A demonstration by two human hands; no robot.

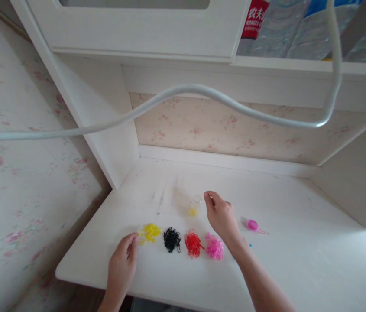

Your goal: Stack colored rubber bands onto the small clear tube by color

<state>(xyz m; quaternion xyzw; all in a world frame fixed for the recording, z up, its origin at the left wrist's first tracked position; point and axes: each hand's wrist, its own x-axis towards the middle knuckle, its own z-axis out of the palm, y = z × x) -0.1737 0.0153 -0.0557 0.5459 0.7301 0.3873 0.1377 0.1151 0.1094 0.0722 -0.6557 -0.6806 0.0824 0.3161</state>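
Four small heaps of tiny elastic bands lie in a row on the white desk [286, 242]: yellow [150, 232], black [172, 239], red [193, 244] and pink [215, 246]. My left hand [122, 265] rests by the yellow heap, fingers pinched on a few yellow bands at its edge. My right hand [221, 216] hovers above the pink heap, fingertips pinched together just right of a small clear cup [195, 205] with yellow bands in its bottom. What the right fingers hold is too small to see.
A pink lid or small pink scoop [253, 225] lies right of my right hand. A white cable [202, 93] hangs across the view. White shelf walls enclose the desk; wrapped water bottles [299, 26] sit on the shelf above. Floral wallpaper lies behind and left.
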